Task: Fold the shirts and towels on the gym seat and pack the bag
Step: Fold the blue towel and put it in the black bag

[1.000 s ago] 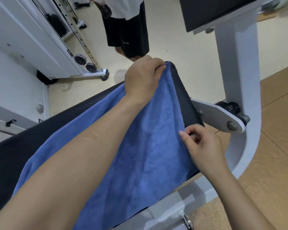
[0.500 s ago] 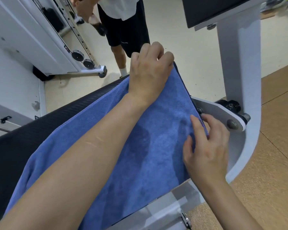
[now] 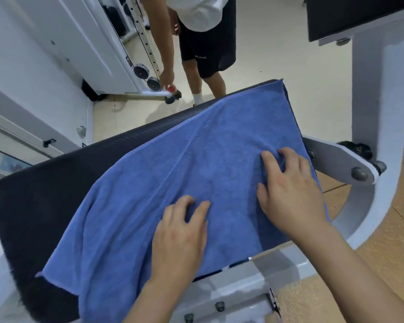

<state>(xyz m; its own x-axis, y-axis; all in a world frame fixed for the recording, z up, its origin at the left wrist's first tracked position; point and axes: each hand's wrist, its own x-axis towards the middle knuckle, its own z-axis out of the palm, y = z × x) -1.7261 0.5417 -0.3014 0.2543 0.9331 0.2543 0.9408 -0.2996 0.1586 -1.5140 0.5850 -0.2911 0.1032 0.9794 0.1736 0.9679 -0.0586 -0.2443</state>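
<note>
A blue towel (image 3: 196, 164) lies spread over the black padded gym seat (image 3: 44, 197), with its near edge hanging over the seat's front. My left hand (image 3: 180, 231) rests palm down on the towel's near middle, fingers relaxed and slightly spread. My right hand (image 3: 289, 185) lies on the towel near its right edge, where its bent fingers gather a small fold of cloth. No shirt or bag is in view.
The seat's white metal frame (image 3: 373, 113) rises at the right, with a bolted bracket (image 3: 350, 164) beside my right hand. A person in black shorts (image 3: 208, 43) stands just beyond the seat, reaching down to a cable machine (image 3: 147, 75). Tan floor mats (image 3: 383, 264) lie at the right.
My left hand has let go of the towel's far corner and come back to its near middle. My right hand has shifted inward from the right edge, bunching cloth. The person has stepped closer.
</note>
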